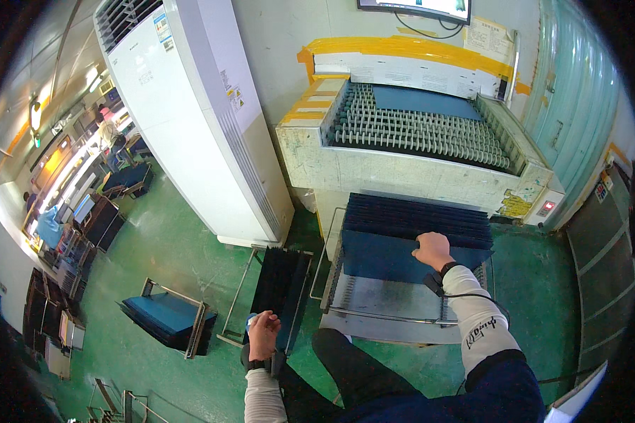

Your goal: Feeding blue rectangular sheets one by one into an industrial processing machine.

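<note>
My right hand (432,250) is closed on the upper edge of a flat blue panel (374,257), which leans at the front of a row of dark blue panels (416,215). These stand upright, close together, in a metal-framed rack (381,314) on a low stand. My left hand (263,335) hangs lower, with curled fingers, over the near end of a narrower rack of black sheets (279,278). A small pale blue bit shows at its fingers; what it holds, if anything, I cannot make out.
Ahead stands a roller conveyor machine (416,130) with another blue panel (427,101) on its rollers. A tall white air conditioner (190,113) rises to its left. Another rack of blue panels (166,314) sits on the green floor. Dark screened panels (607,261) stand at right.
</note>
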The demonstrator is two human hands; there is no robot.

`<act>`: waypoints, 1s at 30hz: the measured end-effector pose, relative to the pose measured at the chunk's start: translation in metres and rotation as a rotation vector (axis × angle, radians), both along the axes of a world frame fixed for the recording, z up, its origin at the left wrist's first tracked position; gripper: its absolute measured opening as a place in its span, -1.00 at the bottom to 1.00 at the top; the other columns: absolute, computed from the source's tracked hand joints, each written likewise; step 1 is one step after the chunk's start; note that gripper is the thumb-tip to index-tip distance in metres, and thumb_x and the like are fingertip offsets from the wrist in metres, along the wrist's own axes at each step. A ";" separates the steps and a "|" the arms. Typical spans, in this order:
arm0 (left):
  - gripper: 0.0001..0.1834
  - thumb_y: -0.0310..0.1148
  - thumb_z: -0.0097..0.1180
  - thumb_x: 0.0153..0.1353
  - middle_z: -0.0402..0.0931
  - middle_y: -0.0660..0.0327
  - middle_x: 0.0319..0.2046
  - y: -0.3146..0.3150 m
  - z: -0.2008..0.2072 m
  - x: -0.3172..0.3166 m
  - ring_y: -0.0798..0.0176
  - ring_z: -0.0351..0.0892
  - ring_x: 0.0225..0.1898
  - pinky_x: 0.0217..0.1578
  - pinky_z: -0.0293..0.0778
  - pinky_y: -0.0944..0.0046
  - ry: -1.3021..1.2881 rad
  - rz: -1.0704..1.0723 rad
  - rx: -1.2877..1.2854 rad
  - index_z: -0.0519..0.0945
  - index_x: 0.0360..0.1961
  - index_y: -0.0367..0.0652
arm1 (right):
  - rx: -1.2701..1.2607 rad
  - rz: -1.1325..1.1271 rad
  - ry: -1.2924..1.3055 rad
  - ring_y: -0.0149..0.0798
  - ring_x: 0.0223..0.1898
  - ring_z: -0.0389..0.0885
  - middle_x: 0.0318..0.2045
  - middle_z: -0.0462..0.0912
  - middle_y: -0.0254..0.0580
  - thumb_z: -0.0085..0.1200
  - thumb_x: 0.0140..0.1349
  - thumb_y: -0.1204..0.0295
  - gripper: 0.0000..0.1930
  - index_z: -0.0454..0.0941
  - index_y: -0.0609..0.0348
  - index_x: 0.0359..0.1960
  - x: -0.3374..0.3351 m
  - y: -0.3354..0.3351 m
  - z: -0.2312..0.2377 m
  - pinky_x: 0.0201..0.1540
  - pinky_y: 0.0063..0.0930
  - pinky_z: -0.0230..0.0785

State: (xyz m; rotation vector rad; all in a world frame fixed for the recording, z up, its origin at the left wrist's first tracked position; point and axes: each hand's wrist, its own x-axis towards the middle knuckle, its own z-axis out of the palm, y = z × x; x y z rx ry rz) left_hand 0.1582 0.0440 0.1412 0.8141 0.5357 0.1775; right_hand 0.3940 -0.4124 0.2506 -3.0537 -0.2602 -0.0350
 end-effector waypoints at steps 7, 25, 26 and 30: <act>-0.88 -0.34 0.10 0.30 0.55 0.27 -0.41 0.000 -0.001 0.000 0.29 0.56 -0.36 -0.31 0.51 0.28 -0.002 0.004 -0.016 0.56 -0.24 -0.15 | -0.008 -0.010 0.004 0.01 -0.20 0.66 -0.35 0.70 -0.04 0.32 -0.12 0.12 -0.63 0.71 0.05 -0.31 -0.001 0.002 0.002 -0.15 -0.13 0.48; -0.87 -0.32 0.12 0.28 0.55 0.30 -0.40 0.002 0.000 -0.002 0.31 0.56 -0.37 -0.31 0.48 0.30 0.014 -0.007 0.020 0.55 -0.24 -0.12 | -0.021 -0.031 0.031 -0.01 -0.20 0.67 -0.34 0.70 -0.07 0.31 -0.12 0.13 -0.64 0.72 0.04 -0.31 0.001 0.003 0.002 -0.15 -0.15 0.50; -0.87 -0.32 0.12 0.28 0.55 0.30 -0.40 0.001 0.001 -0.002 0.31 0.56 -0.37 -0.31 0.48 0.30 0.014 -0.008 0.019 0.55 -0.24 -0.12 | -0.021 -0.032 0.032 -0.01 -0.20 0.67 -0.34 0.70 -0.07 0.31 -0.12 0.13 -0.64 0.72 0.04 -0.31 0.001 0.003 0.001 -0.15 -0.15 0.50; -0.86 -0.31 0.09 0.31 0.54 0.29 -0.38 0.001 0.001 -0.002 0.30 0.56 -0.35 -0.29 0.49 0.30 0.002 -0.018 0.020 0.54 -0.21 -0.14 | -0.007 -0.038 0.027 -0.02 -0.19 0.67 -0.32 0.71 -0.06 0.31 -0.12 0.14 -0.62 0.72 0.04 -0.26 0.000 0.002 0.001 -0.13 -0.16 0.50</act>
